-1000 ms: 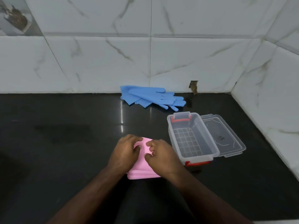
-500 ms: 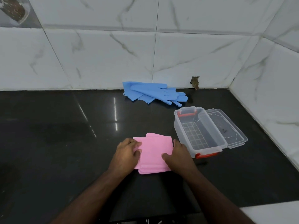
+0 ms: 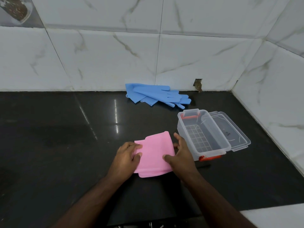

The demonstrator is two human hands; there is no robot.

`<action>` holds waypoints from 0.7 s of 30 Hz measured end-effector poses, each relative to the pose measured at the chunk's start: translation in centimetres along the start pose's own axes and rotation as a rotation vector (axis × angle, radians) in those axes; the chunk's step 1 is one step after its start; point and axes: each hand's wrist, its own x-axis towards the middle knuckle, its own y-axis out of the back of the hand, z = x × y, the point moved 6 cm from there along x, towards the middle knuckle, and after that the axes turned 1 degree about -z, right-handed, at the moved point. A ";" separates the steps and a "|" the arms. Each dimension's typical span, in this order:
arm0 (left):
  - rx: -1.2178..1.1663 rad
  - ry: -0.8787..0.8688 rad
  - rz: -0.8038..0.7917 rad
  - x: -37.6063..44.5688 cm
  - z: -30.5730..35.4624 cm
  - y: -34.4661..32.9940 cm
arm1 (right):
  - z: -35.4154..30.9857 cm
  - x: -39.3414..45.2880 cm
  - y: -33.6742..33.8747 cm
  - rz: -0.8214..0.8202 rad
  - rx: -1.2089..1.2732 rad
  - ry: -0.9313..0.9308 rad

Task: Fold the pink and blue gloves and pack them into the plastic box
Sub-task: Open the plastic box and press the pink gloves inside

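The pink gloves (image 3: 154, 155) lie folded into a thick square on the black counter, near the front. My left hand (image 3: 126, 157) holds their left edge, with fingertips and thumb on the top layer. My right hand (image 3: 181, 155) pinches their right edge, thumb on top and fingers along the side. The blue gloves (image 3: 156, 95) lie unfolded in a flat pile at the back against the wall. The clear plastic box (image 3: 181, 130) stands open just right of my right hand, with nothing inside. Its lid (image 3: 230, 134) is swung out flat to the right.
The box has red latches at its near end (image 3: 210, 157) and far end (image 3: 190, 117). White marble tile walls close off the counter at the back and the right. A pale ledge (image 3: 271, 218) edges the counter at the front right.
The folded pink gloves were under both hands a second ago. My hands have since moved apart to the left and right edges, uncovering the top. The camera view has shifted slightly.
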 end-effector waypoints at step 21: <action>-0.917 0.248 -0.275 2.8 10.4 6.3 | -10.6 0.5 7.1 -0.261 0.450 0.298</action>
